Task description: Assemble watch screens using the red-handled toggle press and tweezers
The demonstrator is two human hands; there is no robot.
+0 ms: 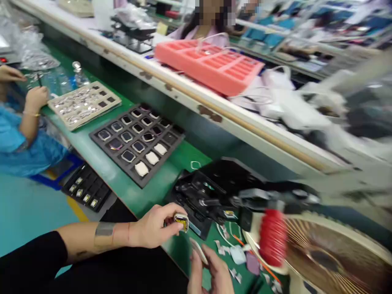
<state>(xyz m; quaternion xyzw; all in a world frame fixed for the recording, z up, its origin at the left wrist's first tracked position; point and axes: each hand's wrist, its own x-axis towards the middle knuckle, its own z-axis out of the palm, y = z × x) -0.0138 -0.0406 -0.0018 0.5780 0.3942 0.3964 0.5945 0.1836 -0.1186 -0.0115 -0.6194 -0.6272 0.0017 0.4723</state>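
Between the thumb and fingers of my left hand point(154, 226) is a small silver-rimmed watch case point(181, 220), its yellow inside facing outward. My right hand point(211, 269), low in the head view, pinches a thin pale cover-like piece point(199, 251) by its edge; its exact kind does not show. The two pieces are close together but apart. Just beyond my hands stands a black press-like fixture point(211, 196) on the green bench point(180, 249). A dark foam tray point(139, 143) holding several watch screens and a few white pieces lies further left.
A fan point(324, 257) and a red coiled hose point(273, 237) stand at the right, near paper scraps point(237, 254). A co-worker's hands point(36, 98) are by a beige tray point(84, 104). A pink foam tray point(208, 61) sits on the shelf. Another black tray point(85, 188) is lower left.
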